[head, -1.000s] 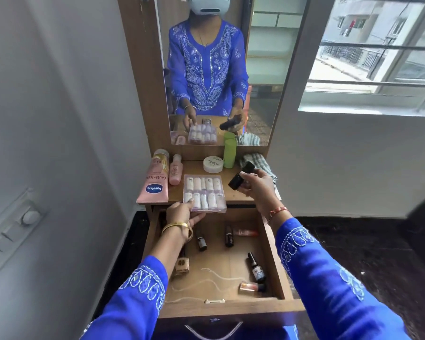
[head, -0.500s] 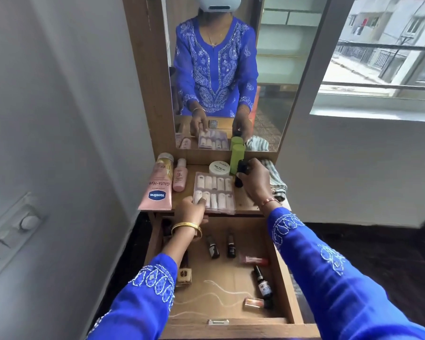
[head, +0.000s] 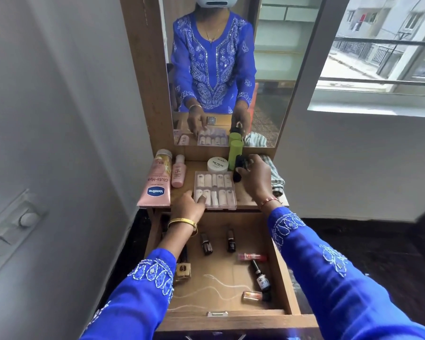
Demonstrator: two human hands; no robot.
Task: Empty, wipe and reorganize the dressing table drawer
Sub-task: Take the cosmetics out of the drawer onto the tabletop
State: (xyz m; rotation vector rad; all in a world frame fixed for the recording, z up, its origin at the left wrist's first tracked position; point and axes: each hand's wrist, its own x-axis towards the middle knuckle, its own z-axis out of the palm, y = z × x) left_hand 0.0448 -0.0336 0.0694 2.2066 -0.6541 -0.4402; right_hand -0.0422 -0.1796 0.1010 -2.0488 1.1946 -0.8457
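Drawer point(head: 284, 273) matt wood grain; nail box point(head: 215, 190) clear glossy plastic; towel point(head: 276, 177) striped cloth; bangle point(head: 183, 223) shiny metal.

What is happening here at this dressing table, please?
A person is emptying the open drawer onto the tabletop. The right hand grips a small black bottle beside the green bottle. The left hand touches the clear nail box at its front corner. Several small bottles lie in the drawer, not yet taken out.

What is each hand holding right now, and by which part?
The right hand grips a black bottle around its middle, upright on the tabletop. The left hand holds nothing; its fingertips rest on the clear nail box at its near-left corner.
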